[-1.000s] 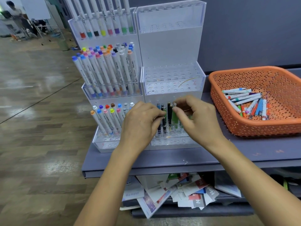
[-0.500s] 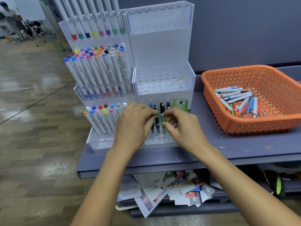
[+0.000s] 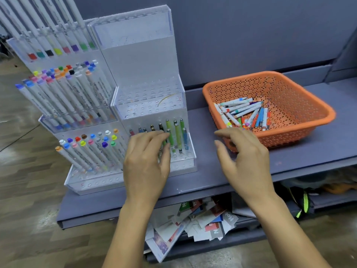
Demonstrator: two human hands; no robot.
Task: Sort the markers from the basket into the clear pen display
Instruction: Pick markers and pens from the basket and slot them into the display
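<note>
On the grey tabletop (image 3: 202,176) we see the clear pen display (image 3: 135,60) at the left and the orange basket (image 3: 326,116) at the right, well apart. The display's left half is packed with white capped pens (image 3: 77,101) leaning back in three tiers, crowding just beside the tier in front of the left hand. Below the tabletop a shelf holds a heap of loose papers (image 3: 195,223), and wooden floor (image 3: 29,190) lies to the left.

The markers (image 3: 243,111) lie flat in the basket's near left corner. The longer white ones run roughly left to right, and the shorter coloured ones point more toward us. In the display's lowest right tier the sorted pens (image 3: 176,136) stand nearly upright in the holes, tilted slightly back.

The left hand (image 3: 146,163) is palm down before that tier, hiding its left part. Its fingers (image 3: 154,137) are stretched out and grip nothing, the foremost tip touching a green pen. The right hand (image 3: 247,159) hovers between display and basket, palm down. Its fingers (image 3: 229,135) are spread, loosely bent and empty, with their tips just beside the basket's front wall.
</note>
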